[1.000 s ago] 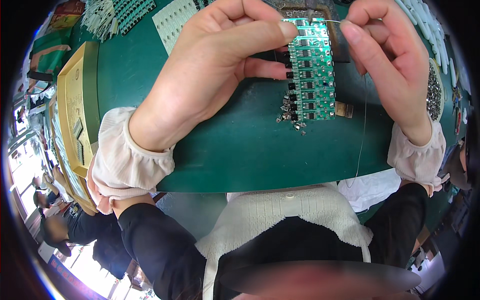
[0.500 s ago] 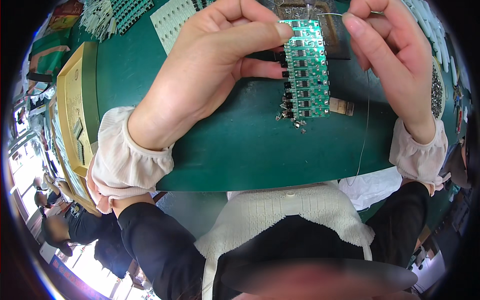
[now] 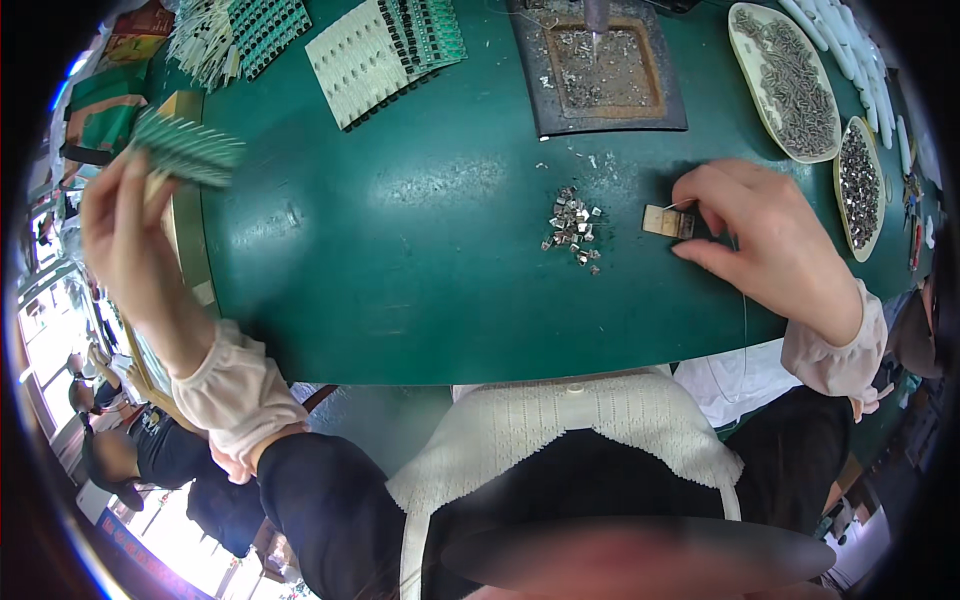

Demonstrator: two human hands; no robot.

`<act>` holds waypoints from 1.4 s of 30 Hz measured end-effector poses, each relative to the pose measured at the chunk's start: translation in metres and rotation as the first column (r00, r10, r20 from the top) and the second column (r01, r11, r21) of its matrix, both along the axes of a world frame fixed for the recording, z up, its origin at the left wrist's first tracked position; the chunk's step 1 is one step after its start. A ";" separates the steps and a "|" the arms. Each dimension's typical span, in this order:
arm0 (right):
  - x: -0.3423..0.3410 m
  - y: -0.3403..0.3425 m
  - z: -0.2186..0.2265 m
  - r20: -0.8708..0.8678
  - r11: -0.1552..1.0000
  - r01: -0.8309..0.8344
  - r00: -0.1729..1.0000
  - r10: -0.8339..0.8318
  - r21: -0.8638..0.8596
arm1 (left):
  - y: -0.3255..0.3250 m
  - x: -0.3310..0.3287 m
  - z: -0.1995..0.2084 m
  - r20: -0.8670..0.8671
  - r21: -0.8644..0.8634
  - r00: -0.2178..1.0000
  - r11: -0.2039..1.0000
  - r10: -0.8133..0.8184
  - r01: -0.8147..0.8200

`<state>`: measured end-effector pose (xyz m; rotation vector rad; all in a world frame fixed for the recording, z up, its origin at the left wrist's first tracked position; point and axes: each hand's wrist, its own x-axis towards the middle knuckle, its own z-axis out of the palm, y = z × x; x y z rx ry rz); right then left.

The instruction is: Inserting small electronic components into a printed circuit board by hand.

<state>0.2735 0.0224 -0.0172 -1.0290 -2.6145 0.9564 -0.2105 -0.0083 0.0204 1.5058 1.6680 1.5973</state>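
Observation:
At the far left, my left hand (image 3: 135,230) is raised over the yellow box, fingers closed on the green circuit board (image 3: 190,148), which is smeared by motion. My right hand (image 3: 770,235) rests low over the table, thumb and forefinger spread around the right end of a small wooden block (image 3: 660,220). A thin solder wire (image 3: 745,325) runs from under those fingers down past the table edge; its short end shows by the block. Left of the block lies a loose pile of small metal parts (image 3: 572,222).
A soldering iron tip (image 3: 597,22) points down over a dark tray (image 3: 530,90) with solder bits. Two pale dishes (image 3: 775,130) (image 3: 842,200) hold metal parts at the right. Stacked circuit boards (image 3: 350,65) lie at the back. The yellow box (image 3: 190,230) stands left. People sit further left.
My left hand has carried the circuit board from the soldering iron to the far left. My right hand has come down from the iron to the wooden block, its thumb and forefinger now apart.

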 end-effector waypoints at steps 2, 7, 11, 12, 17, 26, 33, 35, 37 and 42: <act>-0.008 -0.007 0.004 -0.029 1.000 -0.017 0.999 0.017 -0.002 | -0.020 -0.053 0.018 -0.400 0.146 0.846 0.936 0.352 -0.320; -0.019 -0.004 0.014 -0.076 0.998 -0.062 0.995 0.063 0.015 | -0.039 -0.118 0.029 -0.843 -0.008 0.446 0.821 0.301 -0.570; -0.037 0.000 0.007 -0.201 0.987 -0.073 0.974 0.101 0.141 | -0.054 -0.132 0.038 -0.997 -0.005 -0.039 0.574 -0.065 -0.819; -0.042 0.000 0.006 -0.246 0.972 -0.078 0.960 0.134 0.222 | -0.052 -0.128 0.038 -0.997 -0.007 -0.037 0.579 -0.065 -0.816; -0.058 0.003 -0.004 -0.246 0.963 -0.143 0.949 0.199 0.230 | -0.037 -0.030 0.040 -0.978 0.125 0.053 0.765 0.203 -0.632; -0.031 0.017 0.015 -0.177 0.994 0.024 0.984 -0.005 0.105 | -0.023 0.187 0.009 -0.645 -0.405 0.347 0.689 -0.681 0.601; -0.017 0.019 0.023 -0.216 0.983 0.175 0.963 -0.161 0.048 | -0.011 0.247 -0.043 -0.715 -0.305 0.286 0.652 -0.638 0.694; -0.017 0.018 0.029 -0.159 0.960 0.253 0.950 -0.270 -0.120 | -0.011 0.244 -0.045 -0.728 -0.247 0.302 0.647 -0.615 0.721; -0.013 0.020 0.029 -0.168 0.962 0.246 0.950 -0.264 -0.123 | -0.014 0.237 -0.043 -0.698 -0.193 0.359 0.646 -0.619 0.739; -0.026 0.015 0.038 -0.221 0.983 0.181 0.958 -0.182 -0.026 | -0.011 0.213 -0.020 -0.398 -0.302 0.497 0.622 -0.771 0.723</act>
